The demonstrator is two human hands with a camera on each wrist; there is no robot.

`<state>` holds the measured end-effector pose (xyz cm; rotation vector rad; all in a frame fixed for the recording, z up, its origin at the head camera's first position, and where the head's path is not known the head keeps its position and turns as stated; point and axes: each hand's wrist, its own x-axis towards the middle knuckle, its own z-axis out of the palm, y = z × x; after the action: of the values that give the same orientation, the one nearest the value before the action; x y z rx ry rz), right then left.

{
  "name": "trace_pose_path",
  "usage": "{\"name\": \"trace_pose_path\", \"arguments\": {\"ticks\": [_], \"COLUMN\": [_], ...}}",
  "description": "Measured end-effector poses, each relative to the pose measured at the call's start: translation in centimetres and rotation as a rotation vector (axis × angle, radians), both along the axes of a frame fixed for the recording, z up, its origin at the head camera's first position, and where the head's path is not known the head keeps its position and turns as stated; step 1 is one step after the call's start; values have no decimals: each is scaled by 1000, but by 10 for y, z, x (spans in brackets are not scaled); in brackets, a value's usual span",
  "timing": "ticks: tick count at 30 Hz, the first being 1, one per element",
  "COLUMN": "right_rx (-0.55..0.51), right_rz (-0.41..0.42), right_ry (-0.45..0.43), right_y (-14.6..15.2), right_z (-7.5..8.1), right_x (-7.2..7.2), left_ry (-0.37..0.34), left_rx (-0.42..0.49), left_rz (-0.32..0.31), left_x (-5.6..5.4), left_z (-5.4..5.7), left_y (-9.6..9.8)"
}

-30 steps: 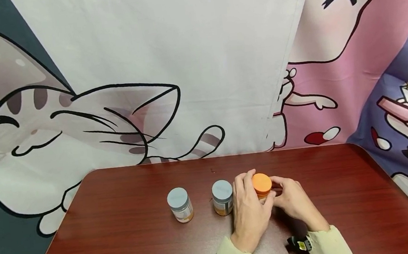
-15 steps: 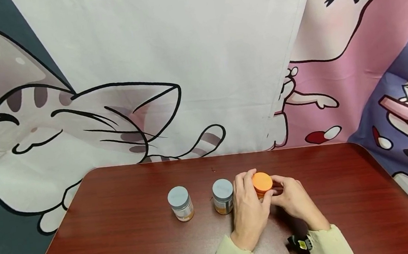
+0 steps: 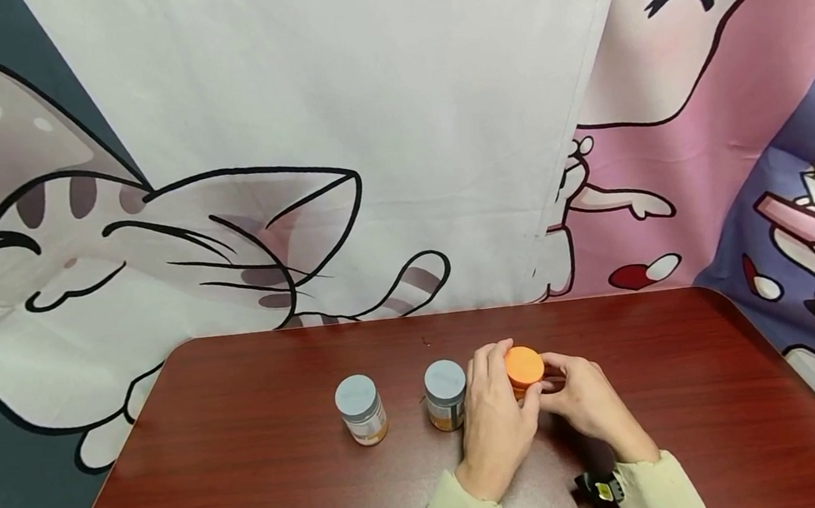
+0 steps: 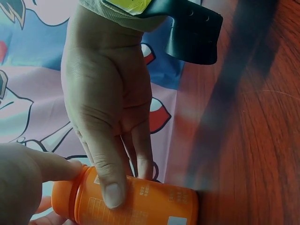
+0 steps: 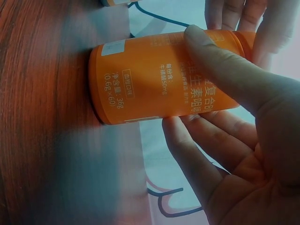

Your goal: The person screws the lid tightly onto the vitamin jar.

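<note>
An orange plastic bottle [image 3: 520, 393] with an orange screw cap [image 3: 524, 365] stands upright on the table. My left hand [image 3: 499, 428] holds the cap; the left wrist view has its thumb and fingers at the cap's side [image 4: 63, 199]. Lower on the bottle, my right hand [image 3: 592, 402] grips the body, thumb on the printed face [image 5: 150, 77] and fingers beneath it in the right wrist view. From the head view, most of the body is hidden behind the hands. Just left of my left hand stands a jar with a grey-blue lid [image 3: 444, 380].
A second jar with a grey-blue lid [image 3: 356, 396] stands farther left on the reddish-brown wooden table [image 3: 268, 488]. Behind the table's far edge hangs a cartoon-printed cloth [image 3: 392, 121]. Black camera mounts [image 3: 598, 487] sit at both wrists.
My left wrist and sleeve have shifted very slightly to the left. Both hands keep their hold on the bottle, and the jars have not moved.
</note>
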<state>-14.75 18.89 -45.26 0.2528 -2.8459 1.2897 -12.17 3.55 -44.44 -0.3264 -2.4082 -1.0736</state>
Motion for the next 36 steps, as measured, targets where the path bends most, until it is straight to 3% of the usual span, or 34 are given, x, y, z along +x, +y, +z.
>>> {"name": "trace_pose_path", "arguments": {"ticks": [26,36], "right_rx": [9,68], "right_rz": [-5,-5], "right_ry": [-11,6], "right_y": [-1,0], "right_z": [1,1], "right_x": [0,-2], "left_ry": [31,33], "left_rx": [-1,59], "left_rz": [-29,21], "left_x": [1,1], "left_z": [0,0], "left_y": [-1,3]}}
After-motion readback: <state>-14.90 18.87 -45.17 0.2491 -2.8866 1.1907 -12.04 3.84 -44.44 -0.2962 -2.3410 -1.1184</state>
